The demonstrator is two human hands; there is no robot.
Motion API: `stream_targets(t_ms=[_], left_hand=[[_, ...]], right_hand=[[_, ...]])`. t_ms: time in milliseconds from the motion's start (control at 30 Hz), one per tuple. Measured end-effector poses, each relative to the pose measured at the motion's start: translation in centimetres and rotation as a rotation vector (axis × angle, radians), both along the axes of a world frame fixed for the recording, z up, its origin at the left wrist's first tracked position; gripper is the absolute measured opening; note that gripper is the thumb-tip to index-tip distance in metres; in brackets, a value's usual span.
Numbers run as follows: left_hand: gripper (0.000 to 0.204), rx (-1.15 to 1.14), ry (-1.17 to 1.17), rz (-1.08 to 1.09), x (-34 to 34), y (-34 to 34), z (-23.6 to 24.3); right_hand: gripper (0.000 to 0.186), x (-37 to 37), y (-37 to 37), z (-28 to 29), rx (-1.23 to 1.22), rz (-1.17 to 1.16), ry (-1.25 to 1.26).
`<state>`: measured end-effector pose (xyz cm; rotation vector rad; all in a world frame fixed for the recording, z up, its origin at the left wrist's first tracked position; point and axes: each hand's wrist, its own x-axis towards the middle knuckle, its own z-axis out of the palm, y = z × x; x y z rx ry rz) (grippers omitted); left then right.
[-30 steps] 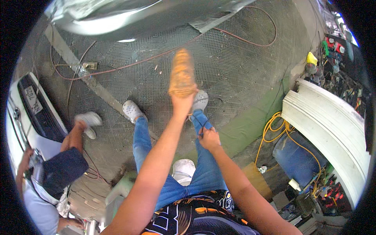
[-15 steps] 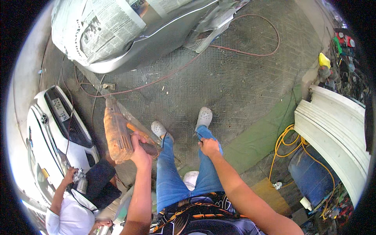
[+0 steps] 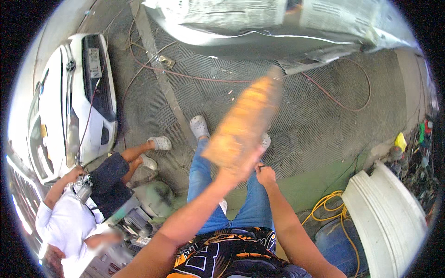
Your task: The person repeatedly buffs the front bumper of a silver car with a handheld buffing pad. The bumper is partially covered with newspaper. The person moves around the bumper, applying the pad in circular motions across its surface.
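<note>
A bulky, worn orange power tool (image 3: 241, 123) with a narrow grey nose is blurred by motion. My left hand (image 3: 238, 169) is closed around its rear handle, and the tool tilts up to the right, toward the car panel. Its body covers part of my shoe and knee. Close beside the handle, my right hand (image 3: 265, 175) is closed on a thin dark cord (image 3: 262, 166), only a short piece of which shows. Beyond the nose stands a grey car body panel (image 3: 241, 44), masked above with newspaper (image 3: 232, 11).
A reddish hose (image 3: 199, 78) loops over the ribbed floor. At left, a co-worker (image 3: 69, 227) holds a spray gun (image 3: 83, 190) by a white car (image 3: 55, 106). White curved panels (image 3: 380, 217), a yellow cable (image 3: 343, 211) and a blue drum (image 3: 336, 243) are at right.
My left hand has swung the orange tool rightward, from beside my left leg to in front of me. My right hand has stayed near my right knee. The view has shifted left.
</note>
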<state>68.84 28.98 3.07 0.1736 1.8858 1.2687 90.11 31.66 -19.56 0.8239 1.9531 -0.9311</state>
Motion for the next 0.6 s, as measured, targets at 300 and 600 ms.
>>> stream_targets(t_ms=[300,600], left_hand=[[0.012,0.269,0.048,0.682,-19.9,-15.6,4.4],[0.018,0.244,0.243,0.319,-41.8,-21.6,2.0]], right_hand=[[0.041,-5.9,0.6,-0.4,0.026,0.05,-0.044],[0.039,-16.3,-4.7,2.0,0.18,0.187,-0.155]])
